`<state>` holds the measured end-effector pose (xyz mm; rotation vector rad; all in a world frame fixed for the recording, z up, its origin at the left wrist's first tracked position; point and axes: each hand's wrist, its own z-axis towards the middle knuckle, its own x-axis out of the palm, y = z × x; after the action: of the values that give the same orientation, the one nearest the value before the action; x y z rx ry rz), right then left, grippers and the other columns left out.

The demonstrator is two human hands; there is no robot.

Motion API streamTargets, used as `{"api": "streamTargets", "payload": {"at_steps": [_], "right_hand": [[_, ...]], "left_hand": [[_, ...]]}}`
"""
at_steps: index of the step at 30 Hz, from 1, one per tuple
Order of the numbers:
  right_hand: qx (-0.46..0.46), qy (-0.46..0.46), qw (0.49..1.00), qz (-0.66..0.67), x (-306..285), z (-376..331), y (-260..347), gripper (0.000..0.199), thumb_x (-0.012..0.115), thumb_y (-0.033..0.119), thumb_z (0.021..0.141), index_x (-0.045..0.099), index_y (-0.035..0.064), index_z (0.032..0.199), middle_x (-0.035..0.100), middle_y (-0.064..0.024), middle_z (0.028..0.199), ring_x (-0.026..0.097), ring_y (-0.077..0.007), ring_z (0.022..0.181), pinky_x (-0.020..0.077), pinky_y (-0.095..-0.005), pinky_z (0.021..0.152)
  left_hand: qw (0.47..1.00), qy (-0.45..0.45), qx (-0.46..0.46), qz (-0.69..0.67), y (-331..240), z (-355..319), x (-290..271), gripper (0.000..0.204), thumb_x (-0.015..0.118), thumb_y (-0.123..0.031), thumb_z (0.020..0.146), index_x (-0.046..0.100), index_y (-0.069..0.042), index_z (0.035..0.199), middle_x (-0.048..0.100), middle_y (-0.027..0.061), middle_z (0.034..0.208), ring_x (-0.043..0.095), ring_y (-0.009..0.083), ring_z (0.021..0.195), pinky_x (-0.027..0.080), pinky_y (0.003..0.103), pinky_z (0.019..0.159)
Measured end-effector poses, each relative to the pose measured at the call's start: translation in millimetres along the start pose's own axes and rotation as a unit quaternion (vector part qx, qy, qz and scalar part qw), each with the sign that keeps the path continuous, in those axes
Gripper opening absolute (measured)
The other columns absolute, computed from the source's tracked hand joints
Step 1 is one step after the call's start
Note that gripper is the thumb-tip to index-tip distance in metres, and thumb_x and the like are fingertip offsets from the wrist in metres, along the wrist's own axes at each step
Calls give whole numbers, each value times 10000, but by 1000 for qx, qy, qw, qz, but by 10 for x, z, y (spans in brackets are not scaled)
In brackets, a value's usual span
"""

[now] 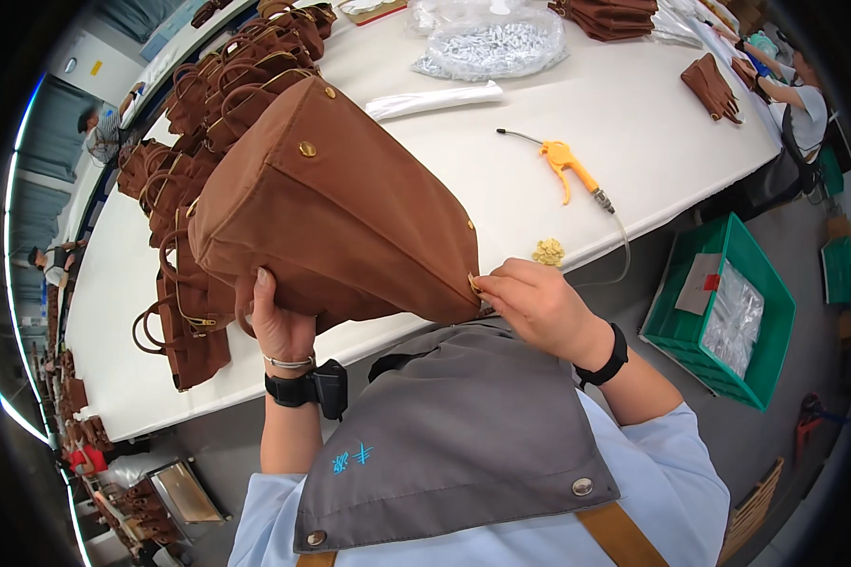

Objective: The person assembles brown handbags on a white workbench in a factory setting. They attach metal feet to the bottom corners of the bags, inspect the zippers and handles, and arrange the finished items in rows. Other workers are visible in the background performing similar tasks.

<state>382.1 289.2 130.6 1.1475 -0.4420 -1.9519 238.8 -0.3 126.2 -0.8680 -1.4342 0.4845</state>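
Observation:
A brown handbag [350, 203] is tilted up in front of me, its base with gold studs turned upward. My left hand [282, 321] grips it from below on the left, thumb on the side panel and the other fingers partly hidden. At the bag's near right corner my right hand [539, 307] is closed in a pinch. A small gold-coloured bit shows at those fingertips; whether it is a stud or a loose piece I cannot tell. Just beyond that hand, a small heap of pale yellow pieces [548, 251] sits near the table edge.
A yellow air blow gun [569, 168] with a hose lies on the white table [633, 104]. Several brown handbags [194, 326] crowd the left side. Farther back are a bag of small wrapped parts [492, 42] and a white roll [435, 100]. A green crate [766, 350] stands at right; co-workers are around.

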Motion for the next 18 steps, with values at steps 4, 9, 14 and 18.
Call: {"api": "streamTargets", "payload": {"at_steps": [4, 9, 14, 18], "right_hand": [[78, 23, 997, -7, -35, 10, 104, 201, 651, -18, 806, 650, -30, 1007, 600, -143, 783, 603, -294, 695, 492, -372, 601], [172, -14, 985, -11, 25, 75, 294, 125, 639, -24, 807, 665, -50, 926, 609, -172, 730, 604, -343, 652, 488, -389, 596], [140, -24, 986, -86, 99, 74, 316, 84, 642, -50, 770, 632, -33, 852, 602, -169, 716, 602, -347, 635, 466, -399, 562], [141, -48, 986, -81, 53, -22, 245, 86, 654, -46, 742, 628, -20, 820, 599, -156, 690, 594, -322, 598, 462, -380, 542]], "left_hand": [[999, 10, 9, 35, 8, -74, 50, 564, 671, -210, 860, 426, -95, 1355, 496, 67, 1351, 454, 266, 1272, 359, 481, 1083], [996, 58, 34, 51, -69, -202, 264, 549, 620, -57, 813, 444, -14, 1331, 508, 118, 1324, 478, 308, 1239, 386, 493, 1050], [995, 77, 17, 55, -67, -275, 316, 511, 709, -118, 805, 514, 18, 1257, 559, 111, 1253, 511, 254, 1192, 395, 407, 1032], [995, 87, 14, 52, -36, -280, 371, 492, 707, -93, 808, 523, 2, 1254, 557, 83, 1254, 495, 229, 1200, 385, 389, 1028]]}}
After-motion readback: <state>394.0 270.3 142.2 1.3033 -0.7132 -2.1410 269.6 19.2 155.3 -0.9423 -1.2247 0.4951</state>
